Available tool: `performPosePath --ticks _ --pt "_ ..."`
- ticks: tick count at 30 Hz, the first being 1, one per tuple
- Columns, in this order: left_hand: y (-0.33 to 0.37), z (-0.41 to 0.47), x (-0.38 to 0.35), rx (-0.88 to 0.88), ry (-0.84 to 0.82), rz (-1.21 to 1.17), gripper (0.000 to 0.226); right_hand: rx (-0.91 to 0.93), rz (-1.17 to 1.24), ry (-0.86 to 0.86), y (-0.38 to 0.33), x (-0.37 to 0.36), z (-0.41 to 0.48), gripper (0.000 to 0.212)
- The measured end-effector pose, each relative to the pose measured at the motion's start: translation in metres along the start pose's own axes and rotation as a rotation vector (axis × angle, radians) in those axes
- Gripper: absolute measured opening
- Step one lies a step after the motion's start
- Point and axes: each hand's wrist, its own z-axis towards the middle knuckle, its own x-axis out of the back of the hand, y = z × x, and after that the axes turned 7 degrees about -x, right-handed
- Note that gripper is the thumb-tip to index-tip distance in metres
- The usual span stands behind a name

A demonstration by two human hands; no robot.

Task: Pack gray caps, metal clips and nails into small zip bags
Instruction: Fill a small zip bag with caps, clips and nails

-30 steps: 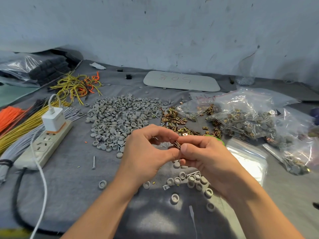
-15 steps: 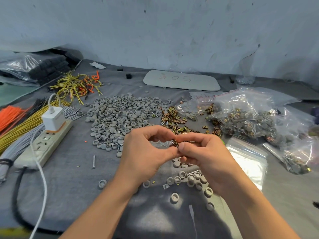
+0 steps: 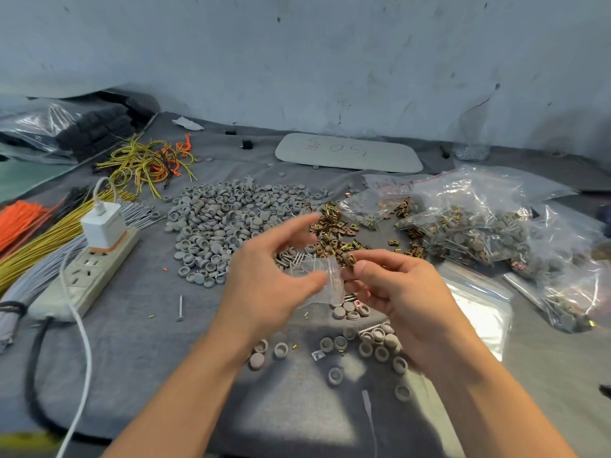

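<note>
The small zip bag [image 3: 327,282] is up in the air between both hands, just over some loose gray caps [image 3: 380,347] at the front of the worktop [image 3: 132,342]. The right hand [image 3: 403,299] has a tight grip on a few metal clips [image 3: 348,259], pinched thumb-to-forefinger right at the bag's top edge. The left hand [image 3: 271,279] has no real grip, fingers spread and blurry, thumb against the bag. The big cap pile [image 3: 231,223], clip pile [image 3: 332,229] and nails [image 3: 292,259] sit behind, with filled bags [image 3: 479,226] off to the right.

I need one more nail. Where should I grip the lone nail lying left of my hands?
Pinch the lone nail mid-shaft from straight above, fingertips on its left and right: it lies flat on the gray cloth, running near to far, with bare cloth either side.
</note>
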Motion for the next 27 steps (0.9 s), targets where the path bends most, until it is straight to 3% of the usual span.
performPosePath --ticks 5,8,12,18,20,24,27 --pt "-0.006 0.003 0.013 0.171 -0.326 0.041 0.095 0.013 -0.139 0.224 0.001 0.004 0.008 0.018" --pt "-0.009 -0.003 -0.002 0.12 -0.478 0.369 0.106 0.074 -0.448 0.278 0.007 0.001 0.011 0.013" --pt "-0.017 -0.004 -0.017 0.164 -0.388 0.424 0.105 0.192 -0.645 0.167 0.008 -0.01 0.012 0.016" --pt "-0.021 -0.003 -0.018 0.142 -0.215 0.169 0.052 0.362 -0.71 -0.086 0.006 -0.033 0.018 0.032" --pt "-0.022 -0.002 -0.014 0.158 -0.158 0.113 0.042 0.355 -0.619 -0.119 0.005 -0.036 0.019 0.039" --pt "-0.023 0.004 -0.002 0.249 -0.006 -0.156 0.034 0.316 -0.362 0.113 -0.006 -0.019 0.021 0.037" --pt "-0.018 0.008 0.007 0.283 0.184 -0.378 0.031 0.263 -0.481 0.303 -0.01 0.004 0.024 0.036"
